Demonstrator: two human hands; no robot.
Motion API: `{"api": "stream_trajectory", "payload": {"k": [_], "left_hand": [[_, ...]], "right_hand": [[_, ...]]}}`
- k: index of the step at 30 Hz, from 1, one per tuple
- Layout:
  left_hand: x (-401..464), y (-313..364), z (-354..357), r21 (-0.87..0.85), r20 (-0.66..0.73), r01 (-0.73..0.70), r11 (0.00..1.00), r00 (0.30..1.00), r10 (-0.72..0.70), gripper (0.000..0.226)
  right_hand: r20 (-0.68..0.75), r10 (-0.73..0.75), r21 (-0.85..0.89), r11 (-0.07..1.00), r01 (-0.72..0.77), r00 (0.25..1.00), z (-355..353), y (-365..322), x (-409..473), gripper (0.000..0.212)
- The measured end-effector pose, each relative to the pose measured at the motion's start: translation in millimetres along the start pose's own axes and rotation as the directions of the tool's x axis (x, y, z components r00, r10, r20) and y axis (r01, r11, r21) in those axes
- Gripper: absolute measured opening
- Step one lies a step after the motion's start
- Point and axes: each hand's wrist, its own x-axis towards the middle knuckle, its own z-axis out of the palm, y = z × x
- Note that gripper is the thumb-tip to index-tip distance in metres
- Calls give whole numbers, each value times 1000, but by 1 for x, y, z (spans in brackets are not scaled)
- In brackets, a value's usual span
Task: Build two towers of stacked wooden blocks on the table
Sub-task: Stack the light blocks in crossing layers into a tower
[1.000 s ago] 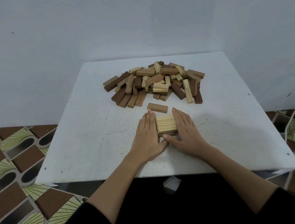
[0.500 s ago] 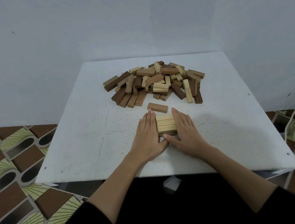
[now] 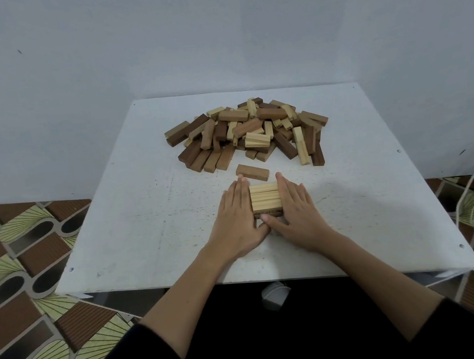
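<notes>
A low stack of blocks (image 3: 266, 201) stands near the front middle of the white table (image 3: 145, 220); its top layer is three pale blocks side by side over a darker layer. My left hand (image 3: 239, 218) presses flat against the stack's left side with straight fingers. My right hand (image 3: 294, 209) presses the right side the same way, and both thumbs meet at the stack's near edge. A single brown block (image 3: 252, 172) lies just beyond the stack. Farther back sits a loose pile of pale and dark wooden blocks (image 3: 249, 134).
The table stands against a pale wall and has bare surface left and right of the stack. Patterned floor tiles (image 3: 14, 251) show on both sides. White cords (image 3: 471, 204) hang by the right edge, and a white round object (image 3: 275, 295) lies under the front edge.
</notes>
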Motion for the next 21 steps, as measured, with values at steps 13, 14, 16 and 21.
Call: {"api": "stream_trajectory", "payload": {"k": [13,14,16,21], "left_hand": [[-2,2,-3,-51,-17,-13,999,1000,13,97],[-2,2,-4,-50,-20,-17,999,1000,16,97],[-3,2,-4,-51,-20,-21,998,1000,20,96],[-2,3,-3,-48,-18,-14,999,1000,13,96]], "right_hand": [[-7,-11,97,995,12,1000,-7,-1,-4,86],[-14,-16,94,995,17,1000,-6,0,-4,89],[-26,-21,87,996,23,999,-4,2,-3,91],[-35,-25,74,997,27,999,-1,4,-2,92]]}}
